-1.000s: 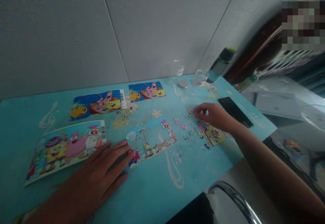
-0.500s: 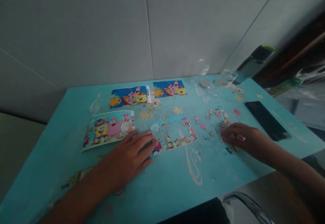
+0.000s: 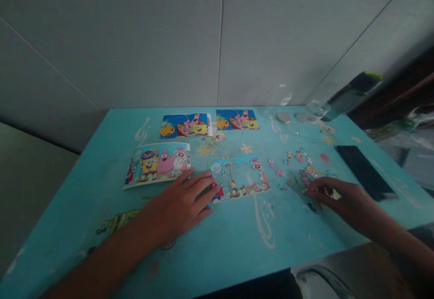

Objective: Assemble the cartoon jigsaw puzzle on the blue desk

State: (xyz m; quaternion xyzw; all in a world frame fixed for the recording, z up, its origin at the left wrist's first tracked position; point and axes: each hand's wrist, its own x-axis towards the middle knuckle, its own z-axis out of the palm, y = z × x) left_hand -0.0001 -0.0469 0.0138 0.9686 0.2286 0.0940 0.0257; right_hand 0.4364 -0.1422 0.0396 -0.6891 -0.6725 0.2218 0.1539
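My left hand lies with its fingers spread, the fingertips at the left edge of a partly assembled jigsaw puzzle. The puzzle's border is filled around a bare middle. Over the loose puzzle pieces on the right, my right hand pinches thumb and forefinger together; a small puzzle piece shows at the tips, its picture too blurred to read. Left of the puzzle, a cartoon picture card lies just beyond my left fingers.
Two blue cartoon cards, one on the left and one on the right, lie near the wall. A dark flat phone-like object is at the right. Behind stand clear containers and a dark bottle. The blue table carries printed patterns.
The view has shifted, so the table's things sit further right. My right hand has lifted slightly from the pieces, its thumb and forefinger now in a visible pinch. My left hand stays by the puzzle.
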